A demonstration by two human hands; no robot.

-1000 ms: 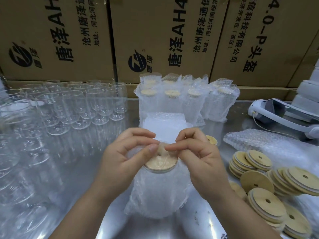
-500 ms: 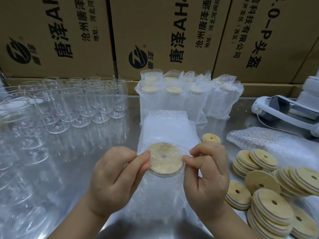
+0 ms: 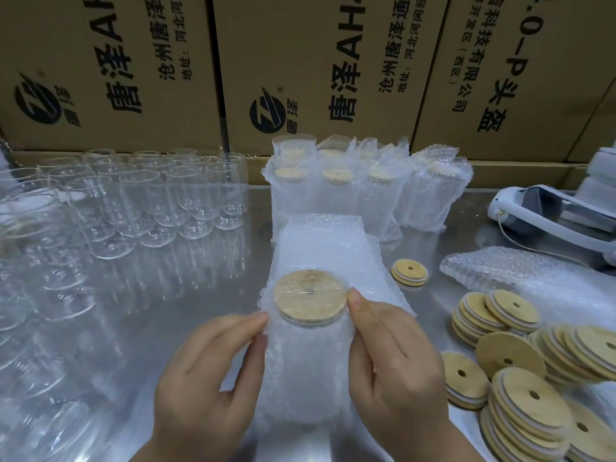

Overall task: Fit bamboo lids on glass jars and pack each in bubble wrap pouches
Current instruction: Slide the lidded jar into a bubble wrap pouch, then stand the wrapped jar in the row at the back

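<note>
A glass jar with a round bamboo lid (image 3: 310, 300) sits inside a bubble wrap pouch (image 3: 305, 371) at the centre, tilted with the lid toward me. My left hand (image 3: 208, 381) grips the pouch's left side and my right hand (image 3: 391, 365) grips its right side, thumbs beside the lid. The pouch's open flap (image 3: 323, 241) stands up behind the lid. Several empty glass jars (image 3: 140, 201) stand at the left. Several packed jars in pouches (image 3: 360, 185) stand at the back. Loose bamboo lids (image 3: 520, 365) lie in piles at the right.
Cardboard boxes (image 3: 300, 71) wall off the back of the steel table (image 3: 200, 295). One lid (image 3: 409, 272) lies alone right of the pouch. A stack of flat bubble wrap pouches (image 3: 520, 271) and a white headset (image 3: 550, 211) lie at the right.
My fingers have come off the top of the lid and both hands have slid down the pouch's sides. The pouch's flap now stands open behind the uncovered lid.
</note>
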